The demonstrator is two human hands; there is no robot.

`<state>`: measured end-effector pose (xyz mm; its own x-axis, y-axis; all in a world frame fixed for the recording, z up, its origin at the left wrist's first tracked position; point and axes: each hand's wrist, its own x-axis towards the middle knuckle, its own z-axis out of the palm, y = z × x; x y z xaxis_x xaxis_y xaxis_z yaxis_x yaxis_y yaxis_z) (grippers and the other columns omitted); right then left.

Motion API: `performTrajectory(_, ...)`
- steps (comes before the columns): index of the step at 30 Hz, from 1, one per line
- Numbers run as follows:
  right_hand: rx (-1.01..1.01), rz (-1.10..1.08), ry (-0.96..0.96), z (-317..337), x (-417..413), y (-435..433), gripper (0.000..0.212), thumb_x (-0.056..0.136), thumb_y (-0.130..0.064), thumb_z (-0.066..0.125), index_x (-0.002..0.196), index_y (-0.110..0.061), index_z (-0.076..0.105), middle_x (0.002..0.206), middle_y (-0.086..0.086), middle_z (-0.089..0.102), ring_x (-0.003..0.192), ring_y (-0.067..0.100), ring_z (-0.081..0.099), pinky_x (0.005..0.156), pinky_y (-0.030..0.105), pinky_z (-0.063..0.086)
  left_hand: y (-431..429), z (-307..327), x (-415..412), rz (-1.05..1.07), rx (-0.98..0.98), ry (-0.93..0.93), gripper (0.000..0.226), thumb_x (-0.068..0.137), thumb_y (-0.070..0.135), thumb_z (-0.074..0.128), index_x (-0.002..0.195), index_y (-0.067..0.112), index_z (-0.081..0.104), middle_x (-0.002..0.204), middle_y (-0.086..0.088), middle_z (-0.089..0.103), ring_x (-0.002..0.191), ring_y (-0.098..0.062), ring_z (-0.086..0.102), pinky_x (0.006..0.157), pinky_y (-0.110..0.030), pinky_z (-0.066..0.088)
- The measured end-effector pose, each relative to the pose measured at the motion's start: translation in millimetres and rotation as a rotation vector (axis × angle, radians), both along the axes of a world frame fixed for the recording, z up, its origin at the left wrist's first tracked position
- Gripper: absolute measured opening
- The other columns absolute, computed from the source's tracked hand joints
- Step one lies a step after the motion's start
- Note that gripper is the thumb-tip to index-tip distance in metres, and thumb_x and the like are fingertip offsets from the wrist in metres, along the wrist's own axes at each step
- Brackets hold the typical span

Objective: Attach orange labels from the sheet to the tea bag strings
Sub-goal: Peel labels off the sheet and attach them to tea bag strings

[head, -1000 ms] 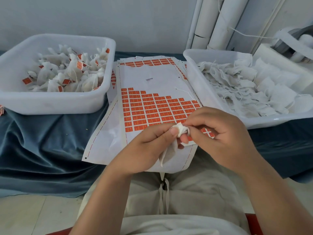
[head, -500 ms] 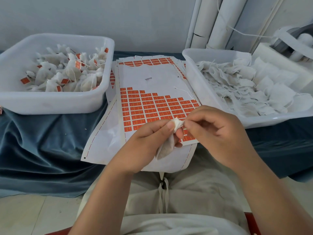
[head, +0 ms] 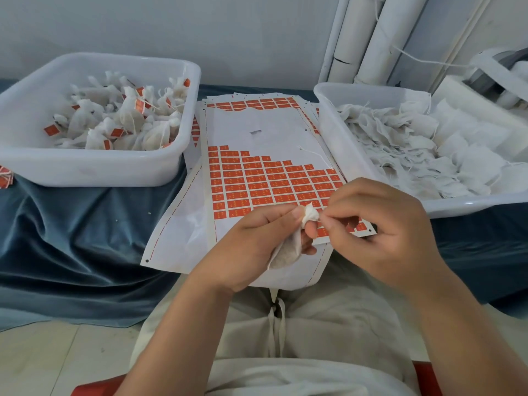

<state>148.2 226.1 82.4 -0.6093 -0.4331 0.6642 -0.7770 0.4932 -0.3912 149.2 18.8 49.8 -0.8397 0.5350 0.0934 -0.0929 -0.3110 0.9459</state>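
A white tea bag (head: 288, 247) hangs from my left hand (head: 251, 244), which pinches its gathered top between thumb and fingers. My right hand (head: 380, 230) pinches at that gathered top with thumb and forefinger; the string there is too thin to make out. Both hands hover over the near end of the sheet of orange labels (head: 257, 184), which lies on the blue cloth between two tubs. The sheet's upper rows are peeled off, leaving bare backing.
A white tub (head: 85, 170) at left holds several tea bags with orange labels. A white tub (head: 343, 150) at right holds several unlabelled bags. A loose string (head: 314, 155) lies on the sheet. White pipes (head: 365, 38) stand behind. Blue cloth (head: 71, 238) drapes the table's front.
Both hands have shifted slightly up over the sheet's lower rows. The bag stays pinched in my left hand while my right fingers keep working at its top.
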Motion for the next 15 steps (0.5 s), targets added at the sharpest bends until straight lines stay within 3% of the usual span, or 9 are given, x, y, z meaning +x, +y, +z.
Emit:
performTrajectory(2,-0.084,0.059,-0.1,-2.2,-0.5,1.2,0.011,0.093,-0.01,0.069,0.085,-0.013,0.075,0.086,-0.004,0.068,0.075,0.017,0.064,0.064,0.032,0.051,1.1,-0.2,0.7,-0.035,0.046,-0.008,0.033,0.104,0.035,0.05,0.091,0.02,0.076,0.092,-0.002,0.065,0.09,-0.015,0.063,0.092,-0.031,0.054)
performTrajectory(4,-0.259,0.164,-0.385,-3.8,-0.9,0.1,0.015,0.095,-0.013,0.067,0.088,-0.024,0.073,0.085,-0.005,0.069,0.073,0.016,0.064,0.064,0.027,0.05,1.7,-0.4,1.2,-0.074,0.093,-0.018,0.034,0.108,0.028,0.047,0.092,0.017,0.075,0.09,0.0,0.066,0.088,-0.013,0.063,0.091,-0.031,0.055)
performTrajectory(6,-0.37,0.268,-0.695,-4.8,-3.0,-2.2,0.015,0.097,-0.018,0.063,0.089,-0.019,0.076,0.085,0.007,0.071,0.068,0.016,0.06,0.063,0.023,0.048,1.0,-1.0,1.2,-0.103,0.132,-0.025,0.037,0.111,0.02,0.042,0.093,0.012,0.073,0.091,0.001,0.068,0.087,-0.013,0.064,0.089,-0.032,0.055)
performTrajectory(8,-0.394,0.334,-0.856,-6.1,-5.4,-2.9,0.021,0.099,-0.019,0.059,0.092,-0.011,0.077,0.089,0.012,0.073,0.066,0.017,0.056,0.062,0.022,0.046,0.0,-1.5,1.3,-0.114,0.146,-0.029,0.039,0.11,0.019,0.041,0.093,0.015,0.075,0.09,0.0,0.068,0.086,-0.015,0.063,0.088,-0.034,0.054)
performTrajectory(12,-0.302,0.248,-0.843,0.5,-4.2,-0.1,0.022,0.098,-0.032,0.062,0.093,-0.018,0.079,0.088,0.021,0.071,0.067,0.02,0.058,0.062,0.025,0.047,-0.6,-2.6,0.7,-0.114,0.147,-0.048,0.038,0.108,0.02,0.042,0.091,0.016,0.076,0.088,-0.002,0.066,0.083,-0.017,0.062,0.086,-0.034,0.055)
performTrajectory(15,-0.172,0.202,-0.651,11.2,3.1,-0.9,0.02,0.1,-0.027,0.062,0.091,-0.04,0.075,0.081,-0.008,0.073,0.069,0.006,0.065,0.066,0.016,0.051,1.0,-3.5,0.0,-0.113,0.157,-0.062,0.036,0.107,0.02,0.042,0.09,0.013,0.073,0.083,-0.005,0.059,0.079,-0.017,0.057,0.086,-0.034,0.055)
